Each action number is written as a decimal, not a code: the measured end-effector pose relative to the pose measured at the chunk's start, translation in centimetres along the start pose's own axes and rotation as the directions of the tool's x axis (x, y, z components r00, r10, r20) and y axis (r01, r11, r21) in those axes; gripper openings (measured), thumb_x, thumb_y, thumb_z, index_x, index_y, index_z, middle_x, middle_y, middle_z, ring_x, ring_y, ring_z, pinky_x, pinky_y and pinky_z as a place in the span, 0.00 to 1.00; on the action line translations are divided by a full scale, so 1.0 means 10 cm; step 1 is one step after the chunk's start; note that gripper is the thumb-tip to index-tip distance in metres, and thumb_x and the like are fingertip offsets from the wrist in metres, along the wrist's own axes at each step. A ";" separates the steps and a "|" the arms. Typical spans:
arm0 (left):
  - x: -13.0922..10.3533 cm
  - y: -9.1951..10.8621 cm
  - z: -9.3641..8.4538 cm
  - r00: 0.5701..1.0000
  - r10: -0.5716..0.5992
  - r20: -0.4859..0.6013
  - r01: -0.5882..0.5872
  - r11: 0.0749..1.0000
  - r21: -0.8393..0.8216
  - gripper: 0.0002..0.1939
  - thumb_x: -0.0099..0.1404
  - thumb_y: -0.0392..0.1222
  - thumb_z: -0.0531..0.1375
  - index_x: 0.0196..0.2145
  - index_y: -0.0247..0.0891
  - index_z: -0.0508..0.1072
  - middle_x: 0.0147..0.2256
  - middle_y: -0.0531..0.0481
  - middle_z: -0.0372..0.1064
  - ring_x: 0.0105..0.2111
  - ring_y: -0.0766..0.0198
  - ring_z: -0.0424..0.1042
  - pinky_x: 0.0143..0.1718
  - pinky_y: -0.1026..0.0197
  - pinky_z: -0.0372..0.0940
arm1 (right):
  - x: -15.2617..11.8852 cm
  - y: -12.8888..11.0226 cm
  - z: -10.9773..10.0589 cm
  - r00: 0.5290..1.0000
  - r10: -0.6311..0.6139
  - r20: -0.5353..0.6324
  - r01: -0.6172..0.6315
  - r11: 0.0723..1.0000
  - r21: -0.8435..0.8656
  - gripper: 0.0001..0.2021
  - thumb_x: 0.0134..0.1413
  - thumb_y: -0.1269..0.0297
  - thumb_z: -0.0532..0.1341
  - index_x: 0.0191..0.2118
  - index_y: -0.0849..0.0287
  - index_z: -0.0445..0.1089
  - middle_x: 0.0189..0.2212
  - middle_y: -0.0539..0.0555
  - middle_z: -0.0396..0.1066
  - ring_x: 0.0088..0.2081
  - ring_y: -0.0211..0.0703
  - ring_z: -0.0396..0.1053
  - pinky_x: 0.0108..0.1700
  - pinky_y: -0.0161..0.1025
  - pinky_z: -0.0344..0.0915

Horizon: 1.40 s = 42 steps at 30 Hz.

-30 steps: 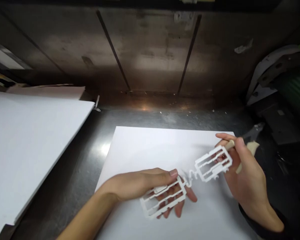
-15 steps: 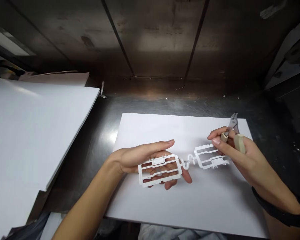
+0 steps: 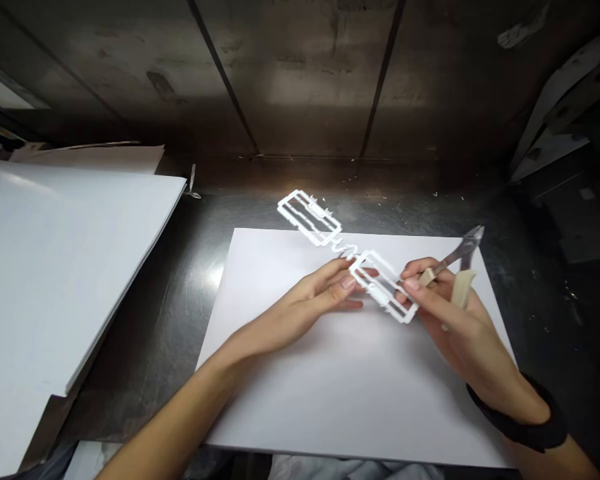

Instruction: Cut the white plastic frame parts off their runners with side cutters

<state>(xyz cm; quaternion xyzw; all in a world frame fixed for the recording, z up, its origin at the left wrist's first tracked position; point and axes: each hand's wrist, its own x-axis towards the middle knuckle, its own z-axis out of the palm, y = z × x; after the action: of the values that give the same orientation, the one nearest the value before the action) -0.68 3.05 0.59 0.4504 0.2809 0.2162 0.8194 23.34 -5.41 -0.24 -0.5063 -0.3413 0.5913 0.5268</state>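
From my station I see a metal bench [image 3: 173, 293] running up to a stained metal wall [image 3: 305, 87] at twelve o'clock. A stack of white sheets [image 3: 75, 267] fills nine o'clock, and a white board [image 3: 355, 393] lies toward six. I have the left hand [image 3: 310, 300] at six o'clock, thumb at the plastic frames' edge and fingers behind; I cannot tell whether it grips. The right hand [image 3: 460, 320], at four o'clock, is closed, holding two things. Its thumb and forefinger pinch the white plastic frames [image 3: 379, 293], a joined pair slanting from mid-view toward four o'clock, raised above the board. Its other fingers carry pliers [image 3: 466, 248], nose pointing to two o'clock. A black band [image 3: 545, 433] circles that wrist.
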 end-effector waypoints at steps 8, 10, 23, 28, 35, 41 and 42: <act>0.02 -0.02 0.08 0.989 0.097 -0.108 -0.127 0.936 -0.328 0.21 0.82 0.43 0.60 0.68 0.35 0.73 0.64 0.32 0.74 0.60 0.44 0.78 0.64 0.45 0.68 | -0.13 0.07 0.12 0.988 0.007 0.155 0.014 0.991 -0.132 0.11 0.84 0.52 0.63 0.58 0.51 0.75 0.49 0.55 0.74 0.47 0.52 0.70 0.56 0.45 0.66; 0.00 0.02 0.08 0.987 0.091 -0.134 -0.132 0.931 -0.340 0.21 0.82 0.42 0.60 0.68 0.34 0.72 0.61 0.33 0.76 0.55 0.48 0.80 0.60 0.49 0.70 | -0.10 0.08 0.08 0.993 0.002 0.116 0.012 0.993 -0.115 0.11 0.84 0.52 0.62 0.59 0.50 0.74 0.48 0.55 0.74 0.46 0.52 0.69 0.58 0.47 0.63; -0.07 0.05 0.09 0.992 0.071 -0.107 -0.103 0.936 -0.335 0.25 0.83 0.56 0.55 0.66 0.38 0.73 0.51 0.41 0.77 0.49 0.54 0.78 0.52 0.54 0.71 | 0.00 0.18 -0.05 0.999 0.033 0.028 -0.027 0.983 -0.183 0.09 0.81 0.54 0.66 0.56 0.52 0.77 0.44 0.54 0.72 0.45 0.51 0.67 0.51 0.46 0.64; -0.07 0.05 0.09 0.991 0.076 -0.112 -0.105 0.955 -0.279 0.24 0.84 0.55 0.54 0.67 0.38 0.73 0.51 0.41 0.77 0.48 0.55 0.77 0.51 0.54 0.71 | -0.01 0.16 -0.05 0.998 0.033 0.044 -0.023 0.977 -0.214 0.09 0.81 0.54 0.66 0.48 0.52 0.76 0.41 0.53 0.71 0.44 0.51 0.67 0.49 0.44 0.63; -0.07 -0.02 0.12 0.978 0.021 -0.210 -0.039 0.996 -0.084 0.14 0.79 0.51 0.65 0.53 0.40 0.74 0.39 0.51 0.78 0.37 0.68 0.76 0.42 0.67 0.69 | -0.01 0.17 -0.01 0.998 0.041 0.056 -0.027 0.973 -0.229 0.12 0.82 0.49 0.65 0.48 0.52 0.75 0.40 0.52 0.70 0.44 0.51 0.66 0.51 0.43 0.63; -0.04 -0.15 0.20 0.991 -0.075 -0.112 0.067 0.995 -0.077 0.14 0.71 0.47 0.72 0.41 0.39 0.72 0.24 0.58 0.69 0.21 0.71 0.64 0.22 0.71 0.61 | -0.03 0.16 0.07 0.996 0.059 0.070 -0.038 0.961 -0.273 0.15 0.83 0.44 0.63 0.55 0.50 0.75 0.41 0.50 0.71 0.46 0.48 0.67 0.53 0.40 0.64; -0.04 -0.16 0.21 0.991 -0.082 -0.102 0.073 0.993 -0.088 0.13 0.72 0.47 0.71 0.40 0.39 0.72 0.23 0.59 0.68 0.19 0.72 0.63 0.20 0.70 0.60 | -0.02 0.16 0.08 0.995 0.066 0.080 -0.040 0.957 -0.287 0.15 0.83 0.44 0.63 0.54 0.50 0.75 0.40 0.50 0.71 0.45 0.47 0.68 0.52 0.40 0.64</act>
<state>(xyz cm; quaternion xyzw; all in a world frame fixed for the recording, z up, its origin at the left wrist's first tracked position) 0.57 0.72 0.27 0.3922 0.3317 0.2195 0.8294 22.15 -5.87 -1.47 -0.5592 -0.4324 0.5717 0.4165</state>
